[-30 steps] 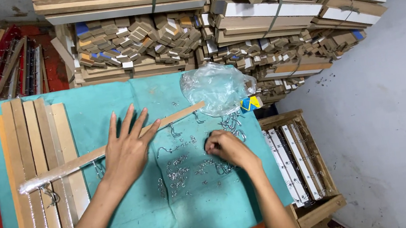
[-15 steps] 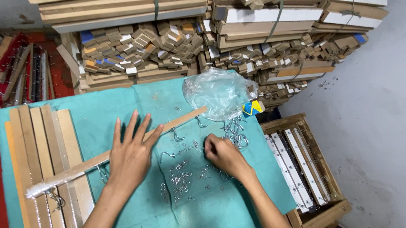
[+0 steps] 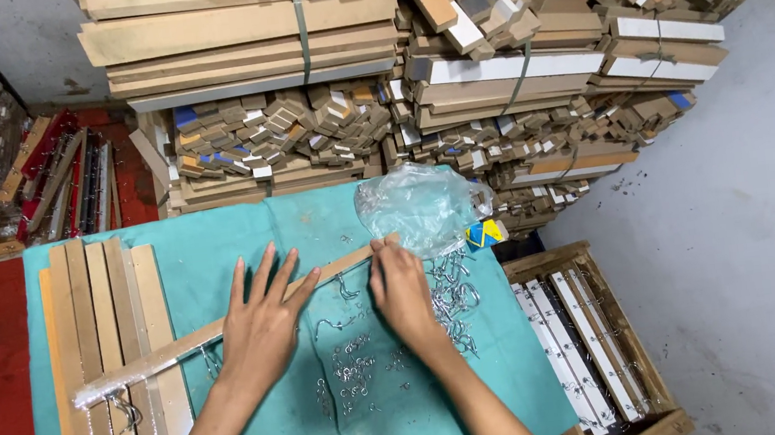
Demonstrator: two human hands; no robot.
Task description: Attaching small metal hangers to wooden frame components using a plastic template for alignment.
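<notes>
I had my left hand (image 3: 263, 328) spread flat pinning the wooden bar (image 3: 226, 328), right hand (image 3: 402, 290) curled gripping its far-right end; best kept pressed down, square over the metal hooks (image 3: 356, 369).

left hand (image 3: 260, 331) flat on wooden slat (image 3: 226, 326) | right hand (image 3: 402, 293) on slat end | metal hooks (image 3: 454, 302) beside

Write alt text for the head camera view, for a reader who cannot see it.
Two bare hands press on a long wooden strip lying slantwise across a teal cloth: the left hand flat on its middle, the right hand near its far end. Small metal hooks lie scattered on the cloth, beside a clear plastic bag and flat wooden slats; bundled wood is stacked behind.
</notes>
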